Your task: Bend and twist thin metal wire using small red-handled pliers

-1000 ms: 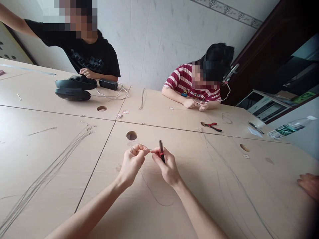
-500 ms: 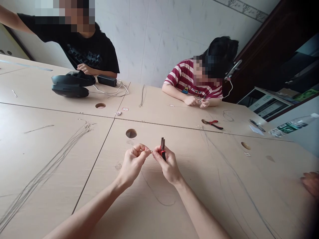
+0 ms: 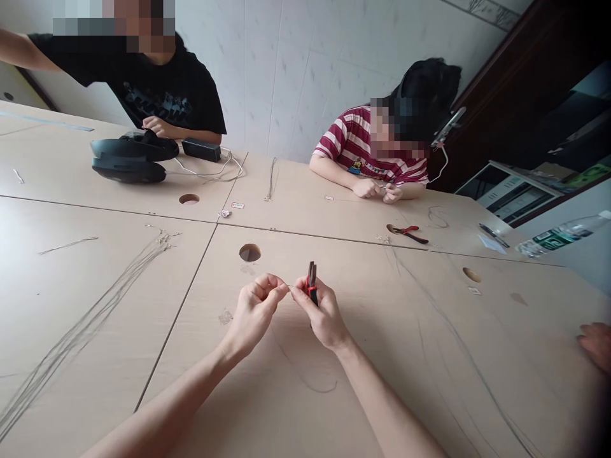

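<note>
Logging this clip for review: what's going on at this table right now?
The person's left hand pinches the end of a thin chain trailing over the table. The right hand grips small red-handled pliers beside it. Across the table, a person in a striped shirt works with both hands; more pliers lie nearby.

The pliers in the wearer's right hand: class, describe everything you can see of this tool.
The pliers are small, with dark metal jaws and red-and-black handles. They stand nearly upright, jaws pointing up, above the pale wooden table. The right hand wraps the handles, hiding most of them. The jaws look closed, gripping nothing visible. The left hand pinches a thin wire just beside them.
</note>
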Tool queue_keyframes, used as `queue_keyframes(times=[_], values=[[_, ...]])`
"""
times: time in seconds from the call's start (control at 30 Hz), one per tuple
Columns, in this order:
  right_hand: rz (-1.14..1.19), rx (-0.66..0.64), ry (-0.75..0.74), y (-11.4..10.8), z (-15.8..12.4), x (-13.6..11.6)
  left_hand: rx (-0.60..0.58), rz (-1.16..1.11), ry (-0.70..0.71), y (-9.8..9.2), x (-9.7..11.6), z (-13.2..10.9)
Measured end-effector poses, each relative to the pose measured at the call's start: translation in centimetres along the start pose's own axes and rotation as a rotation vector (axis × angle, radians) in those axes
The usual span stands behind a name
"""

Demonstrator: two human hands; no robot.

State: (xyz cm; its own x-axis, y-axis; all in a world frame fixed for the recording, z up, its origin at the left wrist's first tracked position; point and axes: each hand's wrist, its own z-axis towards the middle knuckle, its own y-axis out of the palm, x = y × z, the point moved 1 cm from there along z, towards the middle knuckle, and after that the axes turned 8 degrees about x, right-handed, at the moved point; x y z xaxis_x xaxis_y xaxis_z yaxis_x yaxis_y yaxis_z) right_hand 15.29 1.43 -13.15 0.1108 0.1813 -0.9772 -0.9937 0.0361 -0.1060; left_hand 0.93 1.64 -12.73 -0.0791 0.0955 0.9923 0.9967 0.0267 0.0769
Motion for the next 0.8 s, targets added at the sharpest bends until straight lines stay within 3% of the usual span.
queue_keyframes(times=[0.43,0.8], values=[[0.058,-0.054,0.012,-0.06,0.01,-0.14,-0.002,-0.095,0.081,0.07,-0.02,0.14],[0.100,-0.065,0.025,-0.04,0.11,-0.14,-0.082,-0.100,0.086,0.14,-0.83,0.36]])
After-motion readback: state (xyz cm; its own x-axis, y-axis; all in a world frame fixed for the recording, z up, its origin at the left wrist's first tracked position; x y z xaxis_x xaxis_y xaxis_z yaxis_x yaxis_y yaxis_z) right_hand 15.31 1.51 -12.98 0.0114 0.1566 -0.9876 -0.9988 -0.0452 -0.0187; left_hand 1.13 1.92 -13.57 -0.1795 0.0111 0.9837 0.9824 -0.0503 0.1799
